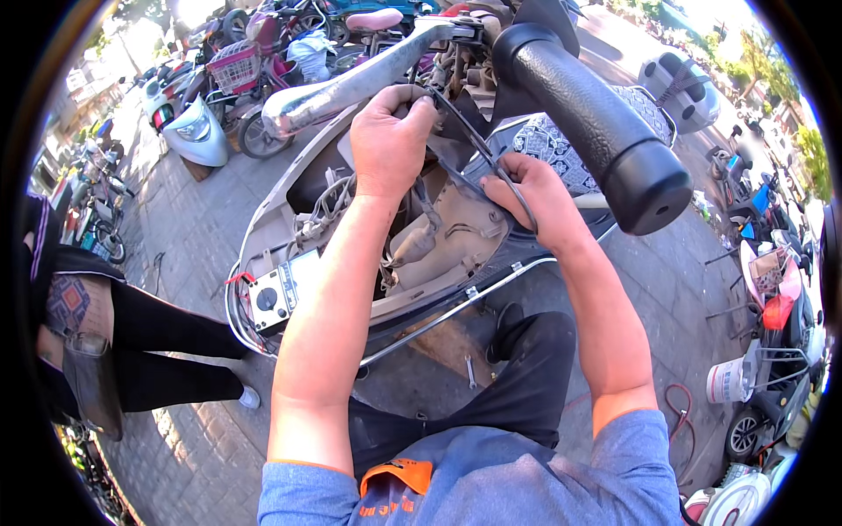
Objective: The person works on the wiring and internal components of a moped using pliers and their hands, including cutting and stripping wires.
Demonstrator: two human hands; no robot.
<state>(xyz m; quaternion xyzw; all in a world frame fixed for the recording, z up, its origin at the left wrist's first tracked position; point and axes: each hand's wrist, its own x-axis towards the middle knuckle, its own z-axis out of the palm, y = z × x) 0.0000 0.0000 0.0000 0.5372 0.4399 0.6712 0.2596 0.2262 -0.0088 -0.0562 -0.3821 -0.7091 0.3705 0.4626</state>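
Both hands on one part: black cable [474, 138], stretched between them just below the scooter's handlebar, above the opened body shell [254, 223].

Left hand [392, 136]: thumb and curled fingers closed on the upper stretch of the cable, near the silver side of the bar [351, 83]. Right hand [532, 195]: closed on it lower down, thumb and fingers pinching, with the lower run bending back over the hand toward the wrist. Neither hand is spread.

Step in hand, my read: manipulating the cable by feel, two-point hold, left as the upper hold and right controlling the lower run. Can't make out what the upper end meets; the left fingers and the clutter under the bar hide it.

Next move, as I judge it, calls for a steady left hold, right hand guiding the lower run without kinking it, and clearance from the black grip [596, 127] overhead. Loose wiring [329, 206] sits in the shell below, so a low swing could snag.

Around it: multimeter [274, 296] rests at the shell's left edge, red lead [239, 278] beside it. Wrench [471, 373] lies on the ground by the person's leg. Bystander [140, 337] stands off to the left.
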